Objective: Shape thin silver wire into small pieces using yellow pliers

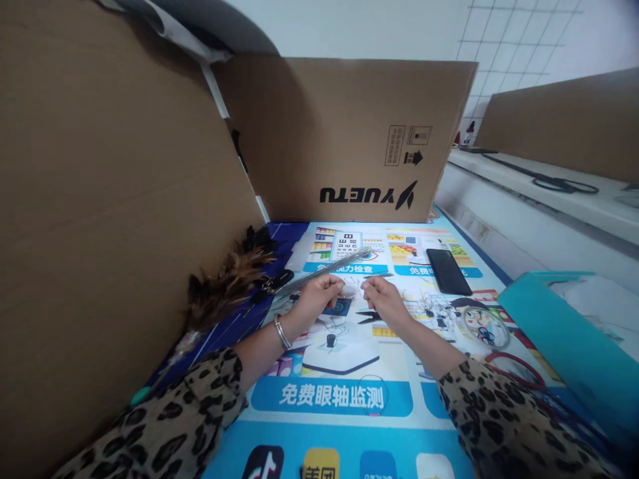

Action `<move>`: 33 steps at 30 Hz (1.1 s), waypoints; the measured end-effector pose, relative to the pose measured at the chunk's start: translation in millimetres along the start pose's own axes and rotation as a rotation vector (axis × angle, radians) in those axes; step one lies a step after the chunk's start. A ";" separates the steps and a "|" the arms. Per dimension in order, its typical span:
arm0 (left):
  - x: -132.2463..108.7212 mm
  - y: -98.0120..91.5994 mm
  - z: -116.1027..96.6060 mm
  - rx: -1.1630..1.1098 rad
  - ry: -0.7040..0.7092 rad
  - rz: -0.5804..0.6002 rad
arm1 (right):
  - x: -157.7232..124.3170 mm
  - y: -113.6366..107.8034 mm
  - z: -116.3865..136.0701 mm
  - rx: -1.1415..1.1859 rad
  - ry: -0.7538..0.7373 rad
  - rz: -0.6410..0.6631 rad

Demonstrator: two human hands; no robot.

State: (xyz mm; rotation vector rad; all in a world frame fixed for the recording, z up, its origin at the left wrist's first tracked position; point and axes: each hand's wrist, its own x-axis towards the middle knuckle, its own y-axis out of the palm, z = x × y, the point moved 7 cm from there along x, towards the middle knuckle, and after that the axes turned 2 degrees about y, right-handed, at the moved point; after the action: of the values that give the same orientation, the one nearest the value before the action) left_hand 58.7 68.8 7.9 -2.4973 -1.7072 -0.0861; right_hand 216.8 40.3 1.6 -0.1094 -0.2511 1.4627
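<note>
My left hand (315, 303) pinches a small whitish, translucent piece (351, 289) between thumb and fingers. Close by on the right, my right hand (385, 303) is closed in a pinch near that piece; whatever its fingertips hold is too small to make out. A bundle of thin silvery wires (327, 269) lies slantwise behind my left hand. Dark pliers-like jaws (368, 317) show beside my right hand, their other end hidden under it. On the printed sheet below sits a small black piece with thin wires (331, 340).
Brown feathers (219, 283) lie along the left cardboard wall (124, 199). A cardboard box (349, 133) stands behind. To the right are a black phone (448, 271), a round clear dish (484, 326), a red ring (516, 369) and a teal box (574, 346).
</note>
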 end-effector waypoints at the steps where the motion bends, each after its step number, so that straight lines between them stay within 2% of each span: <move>1: 0.7 -2.3 -0.3 -0.016 -0.012 -0.007 | 0.1 0.0 -0.4 -0.001 0.002 -0.002; 3: 2.6 -8.0 -0.1 -0.048 -0.050 -0.024 | -0.2 0.2 -0.6 -0.005 0.005 0.000; 9: 6.7 -14.6 9.4 -0.179 -0.234 0.072 | -1.7 3.1 1.4 0.000 -0.002 0.036; 13: 7.4 -16.3 12.6 -0.253 -0.279 0.119 | -1.4 4.9 0.7 0.003 -0.025 0.040; 19: 9.1 -19.3 12.1 -0.363 -0.281 0.178 | -1.1 4.4 1.6 -0.068 -0.099 0.001; 26: 12.2 -23.5 16.8 -0.400 -0.263 0.147 | -2.5 4.1 4.3 -0.111 -0.136 0.005; 33: 9.4 -18.9 16.7 -0.477 -0.275 0.136 | -3.1 4.5 6.5 -0.132 -0.141 0.008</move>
State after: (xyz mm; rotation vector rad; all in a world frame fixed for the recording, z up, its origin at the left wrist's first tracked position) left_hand 44.2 86.4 -6.5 -3.0920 -1.7790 -0.1621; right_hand 210.7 37.3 6.6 -0.1141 -0.4632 1.4629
